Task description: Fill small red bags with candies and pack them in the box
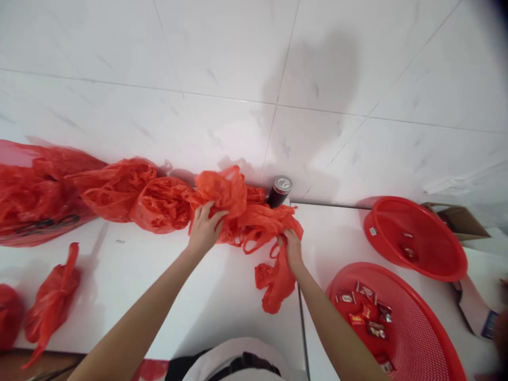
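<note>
Left hand (206, 226): gripping red bags (227, 191). Right hand (292, 248): likewise gripping red bags. Nearby, counted: one can (278, 192), one basin (420, 233), one basket (423, 330).

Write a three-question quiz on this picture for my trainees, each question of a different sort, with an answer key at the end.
1. True or false: the left hand and the right hand are both touching red plastic bags.

2. What is near the wall, just behind the bags?
A. A white mug
B. A dark cylinder with a light top
C. A green bottle

3. Short answer: which shows more small wrapped packets, the near red container or the far red container?

Key:
1. True.
2. B.
3. The near red container; it shows several, the far one only a few.
</note>
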Demonstrator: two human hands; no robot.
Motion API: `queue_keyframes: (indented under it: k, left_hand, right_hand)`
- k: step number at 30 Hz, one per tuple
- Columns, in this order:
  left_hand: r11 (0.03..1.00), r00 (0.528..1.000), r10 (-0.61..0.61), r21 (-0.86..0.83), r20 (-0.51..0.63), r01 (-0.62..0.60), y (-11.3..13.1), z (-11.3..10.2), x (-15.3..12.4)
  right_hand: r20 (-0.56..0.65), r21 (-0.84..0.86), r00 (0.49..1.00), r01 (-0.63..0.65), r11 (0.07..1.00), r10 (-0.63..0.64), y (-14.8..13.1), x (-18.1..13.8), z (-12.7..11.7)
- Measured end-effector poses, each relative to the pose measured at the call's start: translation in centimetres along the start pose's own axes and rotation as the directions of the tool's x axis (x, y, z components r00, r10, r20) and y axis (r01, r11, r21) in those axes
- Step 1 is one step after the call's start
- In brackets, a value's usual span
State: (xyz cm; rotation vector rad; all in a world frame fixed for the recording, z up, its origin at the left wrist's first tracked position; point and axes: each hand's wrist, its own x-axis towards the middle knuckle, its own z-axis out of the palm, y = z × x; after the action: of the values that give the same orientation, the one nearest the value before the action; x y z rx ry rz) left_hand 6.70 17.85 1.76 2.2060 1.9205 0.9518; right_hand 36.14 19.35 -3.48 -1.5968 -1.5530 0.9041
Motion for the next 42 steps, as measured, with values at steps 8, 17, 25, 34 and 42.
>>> queue_keyframes:
  k: [8, 17, 25, 34, 42]
  left_hand:
    - [0.963, 0.975, -0.223, 0.149, -0.020, 0.223, -0.9, 0.1, 5.5]
    - [0.971, 0.989, -0.091, 0.230, 0.119, 0.062, -2.3, 2.4, 2.6]
    - [0.958, 0.970, -0.239, 0.175, 0.043, 0.228, -3.6, 3.4, 5.8]
    - [0.833, 0.919, 0.026, -0.517, 0.393, 0.198, 7.6, -1.9, -9.0]
    - [0.482, 0.757, -0.533, -0.599, 0.377, 0.639, 6.7, -4.3, -17.1]
  right_hand:
    - [0.166, -0.082, 0.938, 0.321, 0.944, -0.305, -7.4, 6.4, 8.9]
    - [0.556, -0.368, 0.806, 0.458, 0.809, -0.203, -6.8, 12.1, 12.0]
    - [0.352, -0.188, 0.902, 0.328, 0.926, -0.248, -8.0, 9.7, 6.6]
    - [0.263, 0.356, 0.963, -0.147, 0.923, 0.052, -11.7, -6.1, 1.4]
    - [0.531, 0.412, 0.846, -0.212, 0.886, -0.045, -12.4, -16.8, 0.3]
